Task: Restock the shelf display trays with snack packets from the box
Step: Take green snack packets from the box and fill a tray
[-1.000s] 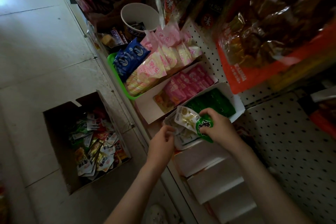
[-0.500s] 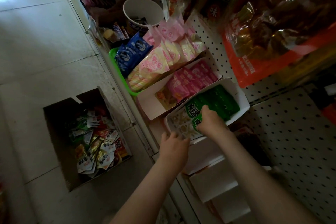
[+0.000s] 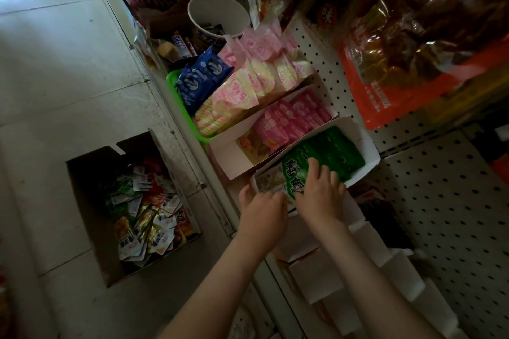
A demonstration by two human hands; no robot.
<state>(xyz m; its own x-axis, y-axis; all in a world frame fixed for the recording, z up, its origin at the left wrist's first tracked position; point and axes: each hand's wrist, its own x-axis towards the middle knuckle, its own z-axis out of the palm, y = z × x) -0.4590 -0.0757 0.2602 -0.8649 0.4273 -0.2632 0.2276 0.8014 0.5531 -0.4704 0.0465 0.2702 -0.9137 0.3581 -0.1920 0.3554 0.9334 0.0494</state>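
Glossy green packets (image 3: pixel 334 147) with white lettering, one overlapping row (number unclear) in one white tray (image 3: pixel 367 143), right grip (image 3: pixel 321 192) spread flat on them, left grip (image 3: pixel 261 208) at the tray front, hold unclear.

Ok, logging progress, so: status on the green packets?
Left hand grips tray front. Right hand presses green packets down in tray. Nothing in the way.

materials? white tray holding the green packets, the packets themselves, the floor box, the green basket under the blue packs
White tray: thin folded card, matte; creased corners and a sharp cut rim.
Green packets: printed plastic film, slightly glossy; soft sheen.
Floor box: brown cardboard, dull; flaps folded open.
Green basket: probably moulded plastic, with a smooth bright rim; little of it shows.
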